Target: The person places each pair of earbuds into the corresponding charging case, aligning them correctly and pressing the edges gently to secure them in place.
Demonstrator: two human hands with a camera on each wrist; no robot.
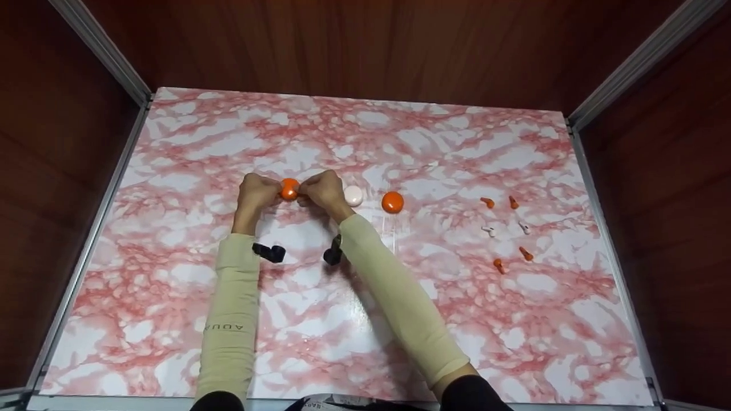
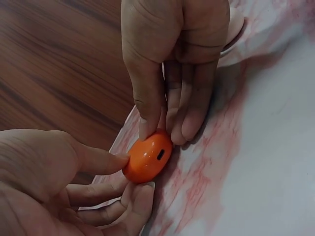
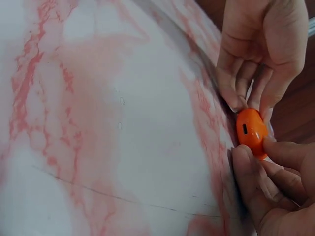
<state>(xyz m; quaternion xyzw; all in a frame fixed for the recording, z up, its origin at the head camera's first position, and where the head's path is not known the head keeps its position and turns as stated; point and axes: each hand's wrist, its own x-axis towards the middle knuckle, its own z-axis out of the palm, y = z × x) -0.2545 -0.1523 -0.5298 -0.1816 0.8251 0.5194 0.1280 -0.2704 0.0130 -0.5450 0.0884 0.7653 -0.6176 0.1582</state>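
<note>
On the tabletop, left of centre: a glossy orange case between the two hands; whether its underside touches the surface cannot be told.
Left hand: its grip is narrow, thumb and fingers pinching the left side of the orange case.
Right hand: its grip is narrow too, thumb and fingertips pinching the opposite side.
Dark slot: a short opening in the orange case's side, visible in both wrist views.
Pale case: round, just beside the right hand.
Second orange case: farther right, apart from the pale case.
Orange earbuds: four, well to the right, two toward the far edge and two nearer the person.
White earbuds: two, between those orange pairs.
Sleeves: pale yellow-green on both forearms, the left one lettered.
Panels: dark, wood-grained, standing around the tabletop.
</note>
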